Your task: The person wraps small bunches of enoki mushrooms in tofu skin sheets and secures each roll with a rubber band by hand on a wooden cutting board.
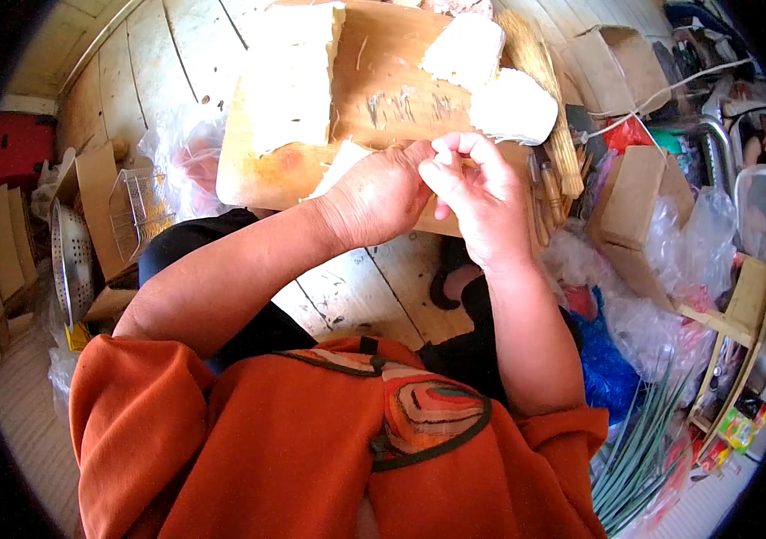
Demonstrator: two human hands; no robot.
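My left hand and my right hand meet above the front edge of a wooden board. The left hand's fingers are curled closed. Thumb and forefinger of the right hand are pinched together beside them; anything between the fingers is too small or hidden to make out. A small white piece lies partly behind my left wrist. Farther back on the board is a large white slab with ragged edges. Two rounded white pieces, a rear one and a nearer one, rest at the right; bright light washes out their detail.
A straw brush and wooden-handled tools lie along the board's right side. Cardboard boxes, plastic bags and long green leaves crowd the right. At left are a clear bag, a wire basket and a perforated metal pan.
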